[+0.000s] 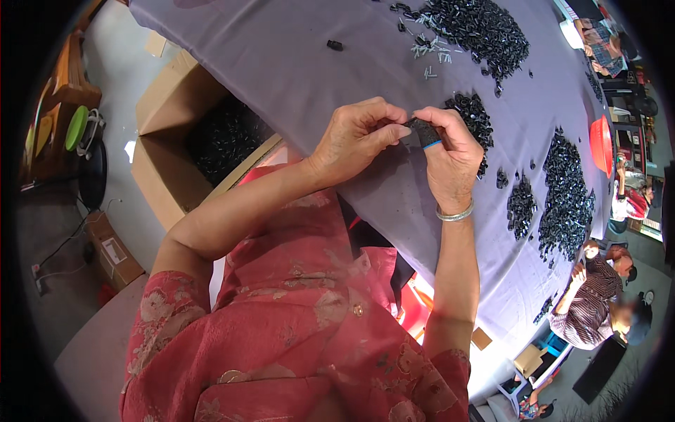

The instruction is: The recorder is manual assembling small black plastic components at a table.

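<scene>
Holding left hand (362, 137) and right hand (455, 158) close together above the counter (295, 63), presumably to let each steady the other. Pinched at thumb and forefinger on the left, around a small dark piece; half curled on the right, arched toward the same spot, but too hidden to tell if gripping there as well. Covered, as to the counter, in smooth mauve-grey cloth (perhaps chosen to show up dark parts and stop them rolling). Note next a cardboard box (158, 172) at the left, just beside the counter's edge, with flaps spread wide and loose black pieces (228, 141) inside, likely kept there for easy reach. See then a far heap (485, 35) and a right-hand heap (566, 193) of black parts, kept well apart, maybe to separate kinds. Smaller again, a near pile (472, 116) partly behind the right hand, and a little cluster (521, 207) between that and the right-hand heap. Worn on the right thumb, seemingly, a dark finger cover (424, 132) with blue edging, probably against rubbing. Scattered beside the far heap, white pins (430, 50). Last, at the meeting fingertips, that small dark piece (411, 122), raised probably for a clearer look.
</scene>
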`<control>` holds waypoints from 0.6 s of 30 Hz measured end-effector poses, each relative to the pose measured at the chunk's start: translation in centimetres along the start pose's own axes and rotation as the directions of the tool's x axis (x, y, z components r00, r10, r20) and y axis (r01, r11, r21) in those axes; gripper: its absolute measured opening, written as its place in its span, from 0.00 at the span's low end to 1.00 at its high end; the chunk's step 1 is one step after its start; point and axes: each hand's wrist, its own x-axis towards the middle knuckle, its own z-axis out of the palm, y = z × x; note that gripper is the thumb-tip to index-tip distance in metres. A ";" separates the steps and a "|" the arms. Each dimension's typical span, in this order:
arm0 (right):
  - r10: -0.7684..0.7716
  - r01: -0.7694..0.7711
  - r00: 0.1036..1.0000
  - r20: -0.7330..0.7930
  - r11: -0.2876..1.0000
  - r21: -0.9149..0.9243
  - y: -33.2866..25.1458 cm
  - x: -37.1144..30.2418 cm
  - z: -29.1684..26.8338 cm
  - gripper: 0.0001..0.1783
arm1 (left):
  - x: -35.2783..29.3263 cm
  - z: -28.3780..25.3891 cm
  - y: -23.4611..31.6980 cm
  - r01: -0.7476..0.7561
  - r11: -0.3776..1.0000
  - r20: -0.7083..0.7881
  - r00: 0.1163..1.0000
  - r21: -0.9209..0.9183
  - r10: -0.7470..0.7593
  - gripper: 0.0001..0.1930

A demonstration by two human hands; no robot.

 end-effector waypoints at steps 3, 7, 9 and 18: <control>0.002 -0.002 1.000 0.003 0.999 0.034 -0.1 0.1 0.2 0.12 | 0.0 0.0 0.1 0.005 1.000 -0.004 1.000 0.014 -0.005 0.07; -0.014 0.014 1.000 0.008 1.000 0.013 -0.2 0.1 0.3 0.11 | 0.0 0.0 0.0 -0.009 1.000 -0.009 1.000 0.004 0.009 0.07; 0.003 -0.003 1.000 0.011 1.000 0.007 -0.2 0.1 0.2 0.11 | 0.1 0.1 0.0 -0.020 1.000 -0.037 0.999 -0.013 0.019 0.07; 0.053 -0.056 0.993 0.107 0.998 0.029 -0.5 0.1 0.0 0.11 | 0.0 0.0 -0.3 0.023 0.997 -0.044 0.999 -0.077 -0.026 0.06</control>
